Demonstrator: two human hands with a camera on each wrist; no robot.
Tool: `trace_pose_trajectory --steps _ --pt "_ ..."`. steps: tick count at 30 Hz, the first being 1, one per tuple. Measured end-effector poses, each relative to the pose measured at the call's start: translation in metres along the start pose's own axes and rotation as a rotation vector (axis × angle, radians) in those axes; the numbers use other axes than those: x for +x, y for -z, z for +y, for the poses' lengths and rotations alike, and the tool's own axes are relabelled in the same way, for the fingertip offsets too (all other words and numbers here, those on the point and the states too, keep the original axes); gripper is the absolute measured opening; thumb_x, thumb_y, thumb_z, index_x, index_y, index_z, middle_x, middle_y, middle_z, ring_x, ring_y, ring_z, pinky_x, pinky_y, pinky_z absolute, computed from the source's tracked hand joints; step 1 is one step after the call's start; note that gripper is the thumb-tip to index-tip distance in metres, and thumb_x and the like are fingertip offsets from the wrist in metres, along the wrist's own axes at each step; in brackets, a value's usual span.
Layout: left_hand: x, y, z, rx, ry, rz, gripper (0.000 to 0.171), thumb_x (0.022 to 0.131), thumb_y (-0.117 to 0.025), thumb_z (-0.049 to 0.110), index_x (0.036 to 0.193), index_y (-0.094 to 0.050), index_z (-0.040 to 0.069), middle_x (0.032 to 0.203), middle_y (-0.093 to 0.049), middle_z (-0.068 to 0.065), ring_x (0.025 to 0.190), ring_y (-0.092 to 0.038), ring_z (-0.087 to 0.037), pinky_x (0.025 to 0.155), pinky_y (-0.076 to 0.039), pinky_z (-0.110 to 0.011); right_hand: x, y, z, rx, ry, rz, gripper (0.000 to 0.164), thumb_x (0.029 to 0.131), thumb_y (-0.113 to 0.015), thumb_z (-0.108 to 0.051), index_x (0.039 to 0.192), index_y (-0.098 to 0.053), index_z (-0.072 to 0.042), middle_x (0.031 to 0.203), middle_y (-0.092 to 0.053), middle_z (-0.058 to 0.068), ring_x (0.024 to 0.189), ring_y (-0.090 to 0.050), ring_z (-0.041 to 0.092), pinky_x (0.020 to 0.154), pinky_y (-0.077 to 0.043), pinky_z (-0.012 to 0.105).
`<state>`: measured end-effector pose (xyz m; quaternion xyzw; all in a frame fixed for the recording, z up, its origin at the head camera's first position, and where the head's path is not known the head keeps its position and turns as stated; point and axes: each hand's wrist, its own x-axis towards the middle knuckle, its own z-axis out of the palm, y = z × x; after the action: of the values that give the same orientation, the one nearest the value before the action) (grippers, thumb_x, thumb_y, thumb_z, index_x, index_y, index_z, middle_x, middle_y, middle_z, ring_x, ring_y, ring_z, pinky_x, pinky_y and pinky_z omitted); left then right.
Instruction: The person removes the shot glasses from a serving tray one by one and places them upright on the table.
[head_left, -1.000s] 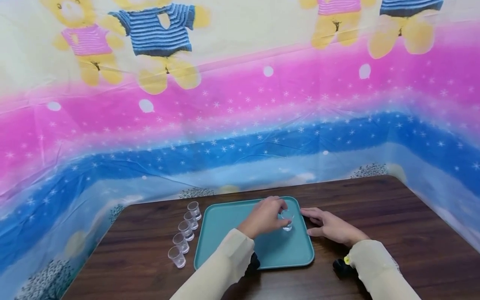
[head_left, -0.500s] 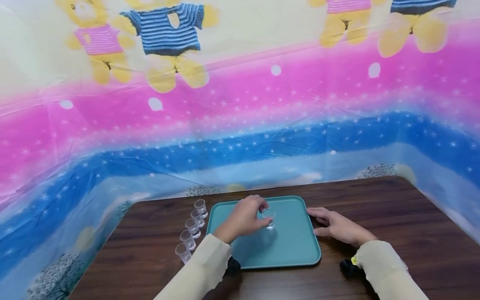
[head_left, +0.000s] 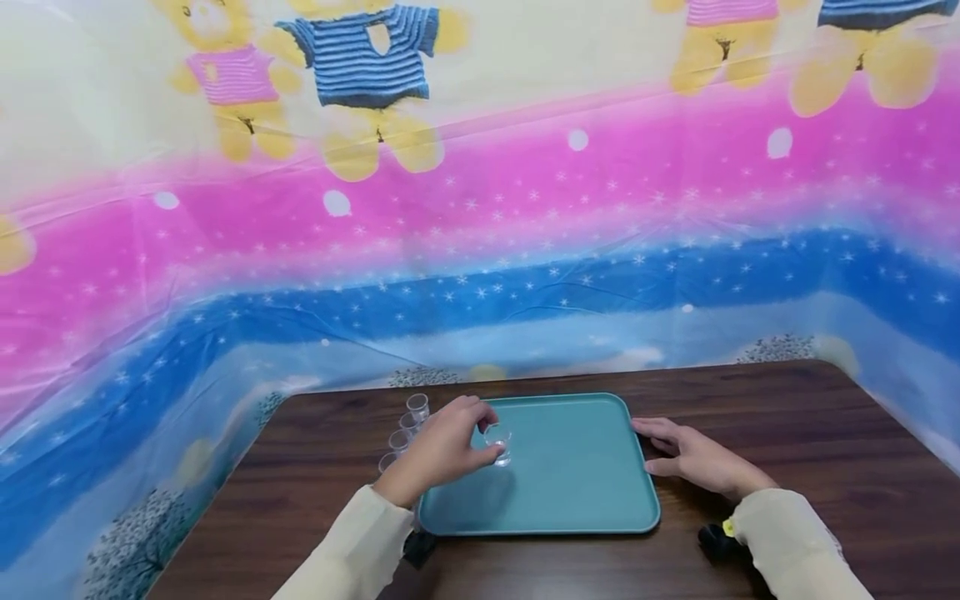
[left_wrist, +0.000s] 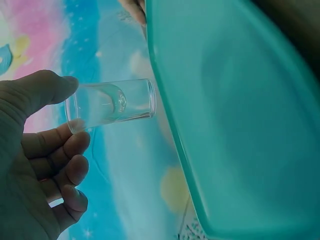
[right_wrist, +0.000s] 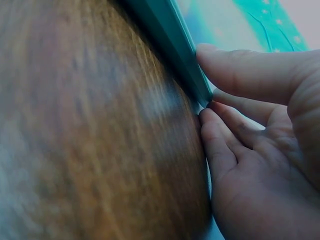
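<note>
My left hand pinches a small clear shot glass by its rim, thumb on one side and fingertips on the other. The glass is upright, close over the left part of a teal tray. In the left wrist view, the glass's base points toward the tray, with a gap showing between them. At the tray's right edge, my right hand rests with its fingers extended. The right wrist view has its thumb and fingertips against the tray's rim.
A row of similar shot glasses stands on the dark wooden table left of the tray, partly hidden behind my left hand and forearm. A patterned cloth with printed bears hangs behind the table. A black wrist device sits below my right sleeve.
My left hand has carried the shot glass leftward across the tray. Its arm now covers more of the glass row. My right hand stays at the tray's edge, while the view has shifted slightly.
</note>
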<state>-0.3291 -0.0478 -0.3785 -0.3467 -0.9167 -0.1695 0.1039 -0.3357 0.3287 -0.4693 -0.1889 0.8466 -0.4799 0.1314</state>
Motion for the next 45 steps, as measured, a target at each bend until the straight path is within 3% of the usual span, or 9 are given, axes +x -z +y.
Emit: trace_pose_trajectory --steps 8,16,22,27,45 --pt "-0.038 0.013 -0.011 0.029 0.067 0.003 0.024 0.082 -0.073 0.032 0.098 -0.064 0.017 0.088 -0.055 0.005 0.073 -0.046 -0.006 0.059 -0.041 -0.025 -0.001 0.005 0.004 0.036 -0.008 -0.010 0.073 0.090 -0.065 -0.027 0.149 -0.027 -0.007 0.153 -0.011 0.024 0.134 -0.022 0.046 0.101 -0.033 0.051" --pt "-0.079 0.031 -0.026 0.090 0.066 0.104 0.024 0.075 -0.079 0.024 0.091 -0.064 0.017 0.083 -0.053 0.008 0.073 -0.049 -0.007 0.058 -0.043 -0.023 -0.004 0.010 0.009 0.037 -0.020 -0.003 0.075 0.090 -0.065 -0.029 0.149 -0.026 -0.006 0.153 -0.011 0.023 0.134 -0.021 0.046 0.101 -0.034 0.049" --pt "-0.105 0.036 -0.034 0.083 0.194 0.032 0.024 0.075 -0.080 0.026 0.092 -0.064 0.018 0.082 -0.051 0.011 0.070 -0.048 -0.005 0.055 -0.040 -0.023 -0.004 0.015 0.010 0.018 -0.006 -0.005 0.075 0.090 -0.065 -0.028 0.149 -0.026 -0.005 0.153 -0.010 0.025 0.133 -0.022 0.047 0.100 -0.034 0.050" --pt "-0.114 0.032 -0.040 0.068 0.298 0.015 0.022 0.075 -0.081 0.025 0.088 -0.064 0.020 0.079 -0.052 0.011 0.068 -0.049 -0.007 0.053 -0.039 -0.024 -0.005 0.016 0.012 0.013 -0.007 -0.001 0.075 0.089 -0.066 -0.029 0.149 -0.027 -0.005 0.153 -0.009 0.025 0.134 -0.022 0.047 0.100 -0.034 0.050" --pt "-0.119 0.021 -0.043 0.063 0.422 -0.001 0.021 0.074 -0.081 0.028 0.080 -0.064 0.017 0.071 -0.050 0.010 0.061 -0.043 -0.007 0.054 -0.038 -0.028 -0.008 0.013 0.010 0.018 0.001 0.000 0.074 0.090 -0.065 -0.027 0.148 -0.026 -0.003 0.152 -0.010 0.026 0.133 -0.021 0.047 0.101 -0.033 0.051"
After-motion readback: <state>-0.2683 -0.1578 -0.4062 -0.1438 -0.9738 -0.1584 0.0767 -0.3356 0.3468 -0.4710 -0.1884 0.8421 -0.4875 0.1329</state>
